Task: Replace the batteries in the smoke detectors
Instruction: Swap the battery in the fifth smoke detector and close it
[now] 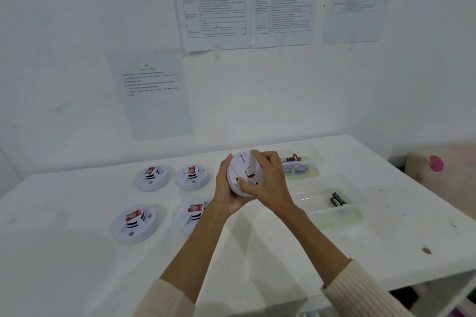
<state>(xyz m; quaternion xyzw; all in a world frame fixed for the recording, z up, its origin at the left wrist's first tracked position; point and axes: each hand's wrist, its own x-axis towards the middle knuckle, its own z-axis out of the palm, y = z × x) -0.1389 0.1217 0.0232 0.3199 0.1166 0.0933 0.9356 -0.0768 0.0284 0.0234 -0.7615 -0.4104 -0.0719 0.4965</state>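
Detector (243, 174) on edge between both hands (underside toward camera).

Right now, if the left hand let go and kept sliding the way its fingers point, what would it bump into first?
Probably the wall. The left hand cups the smoke detector, fingers pointing up and away over the table's back edge. Nothing else seems to lie in that line, though depth is hard to judge.

Both my forearms reach forward from cream ribbed sleeves, meeting ahead of me. My left hand (226, 188) cups from below and the left, palm turned rightward, fingers curled up. My right hand (268, 180) wraps over from the right, fingers bent across the top, thumb pressing inward.
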